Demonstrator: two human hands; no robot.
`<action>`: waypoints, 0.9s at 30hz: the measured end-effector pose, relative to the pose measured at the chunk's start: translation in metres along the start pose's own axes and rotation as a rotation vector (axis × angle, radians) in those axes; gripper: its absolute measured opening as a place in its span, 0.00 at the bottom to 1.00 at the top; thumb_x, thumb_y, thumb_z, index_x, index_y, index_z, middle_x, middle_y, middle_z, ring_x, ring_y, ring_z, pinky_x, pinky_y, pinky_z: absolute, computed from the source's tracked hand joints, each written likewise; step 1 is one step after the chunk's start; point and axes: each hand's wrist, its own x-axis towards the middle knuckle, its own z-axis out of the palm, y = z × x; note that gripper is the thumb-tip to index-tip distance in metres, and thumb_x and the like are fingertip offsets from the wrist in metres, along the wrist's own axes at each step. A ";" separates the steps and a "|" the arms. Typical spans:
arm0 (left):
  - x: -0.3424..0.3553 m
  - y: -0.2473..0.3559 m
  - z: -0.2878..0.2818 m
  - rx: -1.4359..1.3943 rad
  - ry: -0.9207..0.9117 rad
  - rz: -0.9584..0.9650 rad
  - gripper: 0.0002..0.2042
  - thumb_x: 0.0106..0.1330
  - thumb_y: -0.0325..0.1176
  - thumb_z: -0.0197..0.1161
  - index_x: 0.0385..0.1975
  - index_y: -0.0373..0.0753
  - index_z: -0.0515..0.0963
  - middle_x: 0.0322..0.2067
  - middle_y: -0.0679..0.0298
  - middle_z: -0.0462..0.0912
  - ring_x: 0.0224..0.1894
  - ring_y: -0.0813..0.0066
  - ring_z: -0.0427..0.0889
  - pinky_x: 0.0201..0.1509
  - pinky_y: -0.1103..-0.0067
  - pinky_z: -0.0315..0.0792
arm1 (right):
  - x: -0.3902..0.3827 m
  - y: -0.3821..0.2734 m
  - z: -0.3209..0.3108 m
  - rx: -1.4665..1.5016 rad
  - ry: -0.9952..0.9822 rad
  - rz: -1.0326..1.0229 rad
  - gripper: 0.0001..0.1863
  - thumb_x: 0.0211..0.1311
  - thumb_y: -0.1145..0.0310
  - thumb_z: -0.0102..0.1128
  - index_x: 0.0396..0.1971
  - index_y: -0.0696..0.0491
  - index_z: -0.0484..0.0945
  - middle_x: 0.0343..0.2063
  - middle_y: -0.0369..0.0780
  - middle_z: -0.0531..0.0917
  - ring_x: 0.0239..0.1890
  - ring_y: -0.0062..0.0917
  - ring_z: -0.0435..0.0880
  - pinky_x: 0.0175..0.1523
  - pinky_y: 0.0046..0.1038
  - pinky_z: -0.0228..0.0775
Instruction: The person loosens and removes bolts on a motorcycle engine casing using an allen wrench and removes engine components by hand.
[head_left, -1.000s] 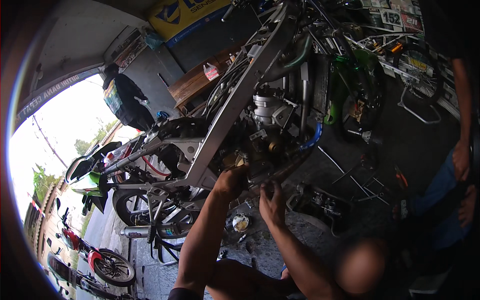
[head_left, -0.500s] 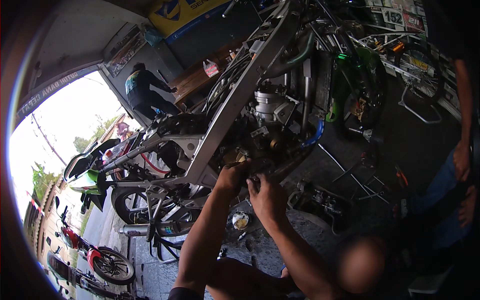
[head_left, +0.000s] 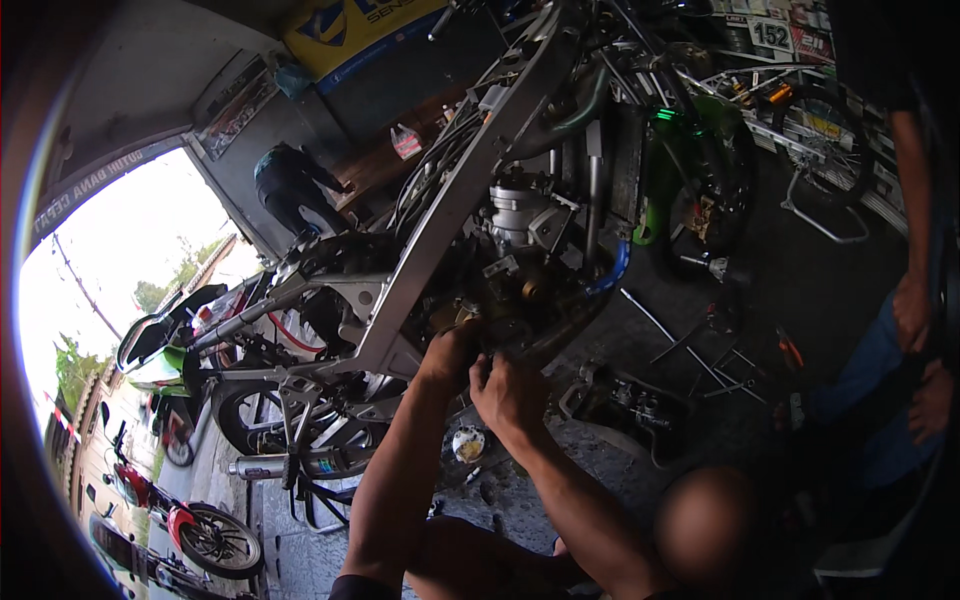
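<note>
A partly stripped motorcycle stands in front of me, its silver frame beam slanting across the view. Both my hands are at the lower side of its dark engine. My left hand reaches in with curled fingers against the engine casing; its fingertips are partly hidden. Just right of it, my right hand is closed, thumb and fingers pressed together near the left fingertips. Whatever it pinches is too small and dark to make out. Above them sits the silver cylinder, with a blue hose to its right.
A dark engine part lies on the floor by a round dish. Metal rods and orange-handled pliers are farther right. People are close at my right; another person leans over a wooden bench.
The whole view has shifted slightly. My hands stay together at the engine, with little change in grip. The far person bends lower over the bench, and a wheel now shows on the street outside.
</note>
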 end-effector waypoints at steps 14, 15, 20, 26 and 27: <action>-0.006 -0.004 0.010 0.940 0.069 0.218 0.13 0.66 0.36 0.54 0.46 0.38 0.78 0.32 0.61 0.83 0.33 0.71 0.82 0.41 0.73 0.75 | -0.020 0.011 -0.021 0.321 -0.049 0.044 0.12 0.60 0.63 0.54 0.26 0.57 0.78 0.21 0.50 0.80 0.27 0.49 0.80 0.32 0.41 0.71; -0.014 0.003 0.031 0.323 0.078 0.035 0.14 0.66 0.37 0.54 0.44 0.34 0.78 0.30 0.60 0.83 0.32 0.71 0.81 0.39 0.73 0.75 | -0.023 0.022 -0.027 0.384 -0.029 0.063 0.12 0.61 0.64 0.54 0.27 0.57 0.78 0.22 0.51 0.80 0.28 0.49 0.80 0.32 0.40 0.71; -0.011 0.015 0.062 -0.019 -0.007 0.036 0.12 0.65 0.35 0.55 0.36 0.33 0.80 0.30 0.61 0.82 0.30 0.76 0.80 0.34 0.76 0.73 | -0.019 0.039 -0.028 0.281 0.062 0.000 0.12 0.63 0.65 0.51 0.28 0.58 0.77 0.24 0.52 0.80 0.30 0.50 0.79 0.33 0.40 0.70; 0.002 0.037 0.087 -0.123 0.047 -0.143 0.24 0.67 0.48 0.53 0.33 0.28 0.80 0.28 0.57 0.81 0.29 0.75 0.77 0.34 0.76 0.70 | 0.011 0.055 -0.053 0.222 0.090 0.060 0.14 0.65 0.64 0.49 0.30 0.61 0.76 0.25 0.53 0.79 0.31 0.51 0.78 0.36 0.41 0.67; 0.007 0.032 0.090 -0.130 0.046 -0.146 0.24 0.67 0.48 0.53 0.33 0.28 0.80 0.28 0.57 0.81 0.29 0.75 0.77 0.34 0.76 0.70 | 0.011 0.055 -0.051 0.215 0.086 0.060 0.14 0.65 0.64 0.49 0.30 0.61 0.76 0.25 0.53 0.79 0.31 0.51 0.78 0.36 0.41 0.67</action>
